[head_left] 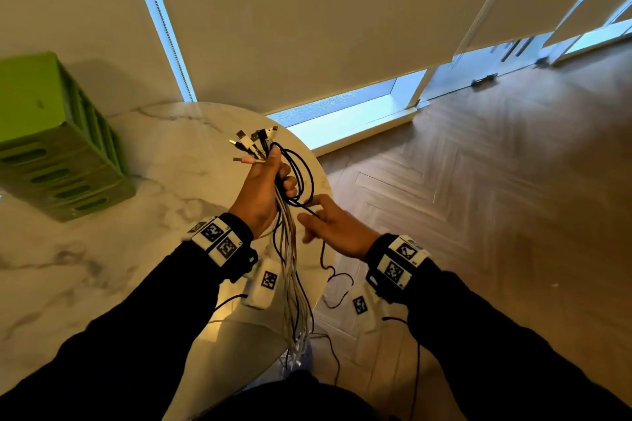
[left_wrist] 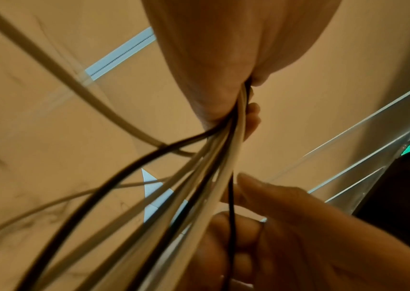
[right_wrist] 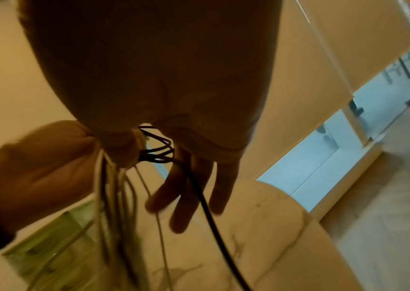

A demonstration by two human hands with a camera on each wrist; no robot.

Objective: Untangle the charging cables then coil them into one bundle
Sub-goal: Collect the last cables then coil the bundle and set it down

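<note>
My left hand (head_left: 263,188) is raised over the table's rim and grips a bundle of white and black charging cables (head_left: 290,267) just below their plug ends (head_left: 253,142), which fan out above the fist. The strands hang down past the table edge toward the floor. Loops of one black cable (head_left: 304,174) stand out to the right of the fist. My right hand (head_left: 328,225) is beside them with fingers nearly straight, and the black cable (right_wrist: 211,216) runs across those fingers (right_wrist: 191,196) and trails down. The left wrist view shows the bundle (left_wrist: 223,157) leaving my left palm (left_wrist: 223,59).
A round marble table (head_left: 102,249) lies under my left arm, with a green slotted crate (head_left: 58,147) at its far left. Wooden herringbone floor (head_left: 478,215) is to the right. Drawn roller blinds (head_left: 307,27) cover the windows behind.
</note>
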